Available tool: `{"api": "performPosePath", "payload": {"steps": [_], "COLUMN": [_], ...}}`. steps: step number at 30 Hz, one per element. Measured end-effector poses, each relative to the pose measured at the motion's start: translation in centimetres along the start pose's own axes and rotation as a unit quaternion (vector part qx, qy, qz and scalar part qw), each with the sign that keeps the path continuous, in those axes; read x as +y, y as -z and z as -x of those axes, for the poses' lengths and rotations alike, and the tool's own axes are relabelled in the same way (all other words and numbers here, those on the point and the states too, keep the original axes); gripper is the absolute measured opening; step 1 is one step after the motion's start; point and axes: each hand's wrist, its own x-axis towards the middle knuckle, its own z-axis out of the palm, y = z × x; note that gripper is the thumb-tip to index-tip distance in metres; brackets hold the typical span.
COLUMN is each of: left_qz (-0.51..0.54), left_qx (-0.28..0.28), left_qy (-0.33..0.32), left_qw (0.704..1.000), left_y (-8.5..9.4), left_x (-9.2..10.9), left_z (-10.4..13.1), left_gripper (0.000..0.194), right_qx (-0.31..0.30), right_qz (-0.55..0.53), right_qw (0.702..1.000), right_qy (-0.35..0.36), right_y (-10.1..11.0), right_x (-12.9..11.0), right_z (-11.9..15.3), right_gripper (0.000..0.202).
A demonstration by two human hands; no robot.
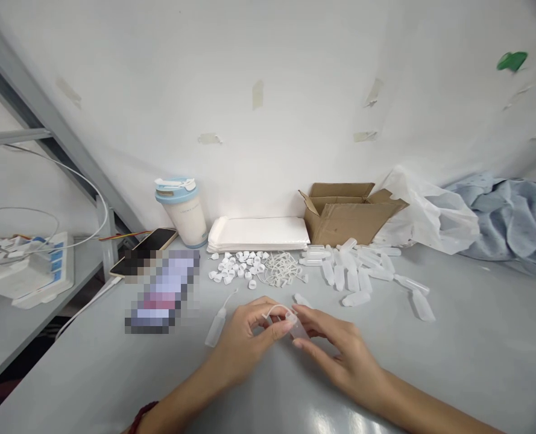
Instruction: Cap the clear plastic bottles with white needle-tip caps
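Note:
Near the front middle of the table, my right hand [340, 349] grips a small translucent bottle [298, 328] between thumb and fingers, its neck tilted up to the left. My left hand [249, 334] pinches a thin white looped strap [277, 306] at the bottle's neck. Just left of my left hand lies another bottle [216, 327] with a strap on its neck. Behind the hands are a pile of white caps [236, 267] and a tangle of pale straps [283, 269]. Loose translucent bottles [353, 278] lie behind my right hand.
At the back stand a tumbler [186, 217], a white packet stack [263, 232] and an open cardboard box [346, 220]. A plastic bag [435, 211] and blue cloth [512, 217] lie back right. Two phones and a power strip [55, 271] are at left.

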Motion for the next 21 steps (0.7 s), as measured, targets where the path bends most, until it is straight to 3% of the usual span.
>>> {"api": "performPosePath", "payload": {"steps": [4,9,12,15,18,21], "left_qz": [-0.004,-0.027,-0.055,-0.047,-0.029,-0.02], "left_qx": [-0.009,0.035,0.043,0.033,0.035,0.001], "left_qy": [-0.018,0.029,0.008,-0.001,0.022,0.012], "left_qw": [1.0,0.999,0.998,0.998,0.999,1.0], "left_y": [-0.1,-0.2,-0.5,-1.0,-1.1,-0.8], "left_x": [-0.3,-0.2,0.4,0.7,0.6,0.5], "left_z": [-0.1,0.0,0.5,0.9,0.9,0.5], "left_gripper": [0.018,0.014,0.009,0.011,0.01,0.012], "right_qx": [-0.005,0.028,0.053,0.039,0.013,-0.01], "right_qz": [0.057,0.121,0.261,0.346,0.308,0.181], "right_qw": [0.997,0.988,0.952,0.918,0.936,0.98], "right_qy": [0.054,0.086,0.153,0.189,0.169,0.08], "right_y": [-0.1,-0.3,-0.4,-0.5,-0.4,-0.2], "right_x": [0.2,0.3,0.3,0.0,-0.4,-0.7], "right_z": [0.4,0.0,0.0,0.1,-0.1,-0.5], "right_gripper": [0.048,0.044,0.042,0.041,0.031,0.028]}}
